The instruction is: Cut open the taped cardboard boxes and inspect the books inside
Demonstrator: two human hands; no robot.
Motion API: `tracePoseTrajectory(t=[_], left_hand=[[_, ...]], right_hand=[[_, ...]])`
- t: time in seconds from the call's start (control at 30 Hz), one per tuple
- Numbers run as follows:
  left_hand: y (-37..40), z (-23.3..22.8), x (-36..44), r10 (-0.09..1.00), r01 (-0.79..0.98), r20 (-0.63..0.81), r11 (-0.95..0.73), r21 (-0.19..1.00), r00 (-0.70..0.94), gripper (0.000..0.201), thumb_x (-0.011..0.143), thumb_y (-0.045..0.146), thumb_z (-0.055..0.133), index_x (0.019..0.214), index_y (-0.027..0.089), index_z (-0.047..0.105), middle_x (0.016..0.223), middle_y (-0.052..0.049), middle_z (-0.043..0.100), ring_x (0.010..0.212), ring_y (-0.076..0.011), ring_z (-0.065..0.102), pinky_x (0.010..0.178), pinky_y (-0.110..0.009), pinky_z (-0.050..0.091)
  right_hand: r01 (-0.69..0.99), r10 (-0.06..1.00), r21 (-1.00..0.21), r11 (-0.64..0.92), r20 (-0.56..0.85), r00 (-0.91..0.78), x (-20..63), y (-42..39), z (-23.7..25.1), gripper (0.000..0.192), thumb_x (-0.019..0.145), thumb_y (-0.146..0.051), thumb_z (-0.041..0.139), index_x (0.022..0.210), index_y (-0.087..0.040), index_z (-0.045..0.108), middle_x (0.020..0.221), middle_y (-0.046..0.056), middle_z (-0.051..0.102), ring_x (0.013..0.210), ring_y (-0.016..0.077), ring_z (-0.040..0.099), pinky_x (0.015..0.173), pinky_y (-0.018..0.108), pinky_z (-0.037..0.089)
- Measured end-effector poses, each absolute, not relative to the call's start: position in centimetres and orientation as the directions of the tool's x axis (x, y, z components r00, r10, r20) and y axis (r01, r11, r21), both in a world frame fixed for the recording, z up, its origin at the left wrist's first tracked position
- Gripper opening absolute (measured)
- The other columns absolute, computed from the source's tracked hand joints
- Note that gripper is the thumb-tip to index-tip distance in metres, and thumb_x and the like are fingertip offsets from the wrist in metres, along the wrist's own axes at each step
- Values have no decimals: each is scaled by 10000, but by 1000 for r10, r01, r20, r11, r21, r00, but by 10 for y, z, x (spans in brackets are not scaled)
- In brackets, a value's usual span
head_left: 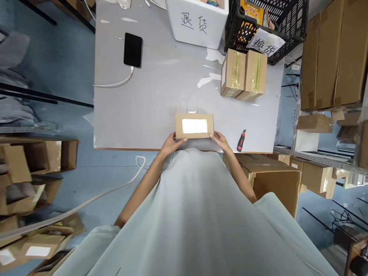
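A small cardboard box point(178, 122) with a white label point(194, 126) on its facing side is at the front edge of the table, held between my two hands. My left hand point(172, 144) grips its lower left corner, thumb along the bottom edge. At the lower right corner, my right hand point(220, 140) holds it with the fingers pressed to the side. The far side of the box is hidden. To the right of my right hand lies a red and black utility knife point(241, 140).
Two taped cardboard boxes point(243, 74) stand side by side at the table's right. Behind them are a black plastic crate point(290, 23) and a white bin point(198, 23) with handwriting. A phone point(133, 50) with a white cable point(115, 84) lies at the left of the grey table point(155, 99).
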State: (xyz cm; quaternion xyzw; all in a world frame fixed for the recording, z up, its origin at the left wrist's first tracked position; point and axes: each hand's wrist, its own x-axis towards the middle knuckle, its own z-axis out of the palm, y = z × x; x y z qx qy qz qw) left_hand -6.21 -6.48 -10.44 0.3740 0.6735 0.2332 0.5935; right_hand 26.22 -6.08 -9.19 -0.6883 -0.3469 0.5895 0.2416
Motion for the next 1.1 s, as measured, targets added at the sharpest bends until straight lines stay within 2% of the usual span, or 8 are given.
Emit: tracePoseTrajectory(t=[0.13,0.27,0.4,0.5,0.67,0.8,0.93,1.1], left_hand=[[-68,-102,-58,739,273,-672,657,703,-46,908,725,327,958,1552,132,639,1628,-231,708,1498,-404,700,1244,-514,593],[-62,-99,-55,752,332,-649,645,688,-117,766,738,302,917,1457,131,719,1486,-192,798,1403,-392,749,1204,-497,607],[-51,-91,-61,825,373,-536,561,739,-180,506,863,344,804,1327,144,808,1331,-134,851,1243,-332,797,1168,-463,616],[-39,-81,-68,890,386,-402,456,802,-217,472,942,389,758,1331,134,833,1308,-136,838,1152,-302,806,1140,-442,625],[-24,-69,-75,928,420,-281,363,832,-246,502,1010,496,747,1335,129,852,1256,-131,807,1116,-289,786,1146,-431,619],[-26,-76,-74,919,478,-325,394,785,-225,406,1007,423,739,1272,146,872,1164,-123,815,1088,-320,788,1139,-470,612],[-33,-89,-73,898,474,-375,440,762,-231,441,1006,421,752,1342,151,846,1257,-152,800,1055,-317,801,1115,-466,621],[-39,-100,-72,881,376,-414,473,797,-230,592,993,433,768,1500,128,751,1428,-196,752,1143,-286,792,1127,-447,631]], right_hand=[[209,765,-748,-630,-644,6,260,-72,-94,952,807,-681,968,1570,-164,727,1730,173,653,1619,386,624,1385,530,486],[229,822,-809,-542,-567,-55,258,-68,-89,820,852,-700,922,1498,-209,799,1646,124,735,1615,372,620,1382,546,484],[245,867,-843,-479,-498,-18,262,-54,-77,884,846,-768,903,1518,-203,793,1571,153,773,1504,380,697,1303,544,567],[275,906,-869,-411,-424,13,267,-41,-64,916,853,-828,874,1503,-186,809,1461,172,800,1343,365,770,1242,532,615],[342,950,-894,-290,-312,-10,267,-25,-50,780,954,-804,794,1462,-214,843,1348,139,801,1265,337,779,1215,499,619],[455,920,-820,-347,-393,-8,259,-22,-59,578,995,-696,786,1325,-234,889,1215,107,825,1155,322,792,1194,495,606],[495,907,-784,-375,-420,23,253,-26,-72,499,1024,-650,746,1269,-238,886,1110,80,835,1106,310,789,1157,464,609],[419,897,-810,-411,-441,29,255,-35,-76,726,974,-684,781,1474,-158,800,1290,150,825,1116,304,798,1130,459,631]])
